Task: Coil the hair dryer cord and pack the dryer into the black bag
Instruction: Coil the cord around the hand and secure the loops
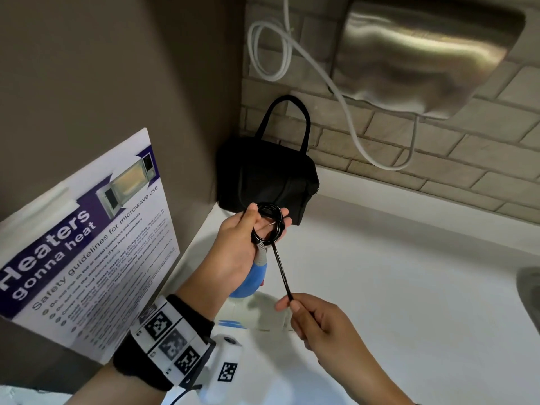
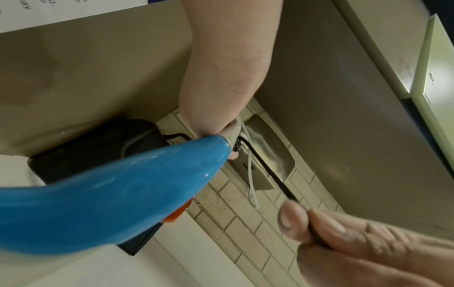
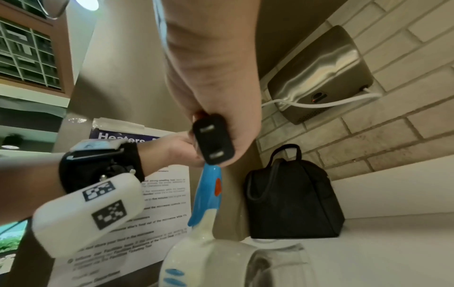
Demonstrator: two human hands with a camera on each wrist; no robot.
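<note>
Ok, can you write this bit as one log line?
step: coiling cord | left hand: holds dryer handle, cord coil | right hand: pinches cord tail, plug | black bag: closed, waiting

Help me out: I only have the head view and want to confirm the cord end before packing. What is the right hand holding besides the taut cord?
Observer: The right hand holds the black plug, its two flat prongs facing the wrist camera.
Operator: Does the dryer have a switch?
Observer: Yes, an orange button sits on the blue handle held by the left hand.
Operator: And the dryer's front end?
Observer: The white barrel lies low beside the black bag.
</note>
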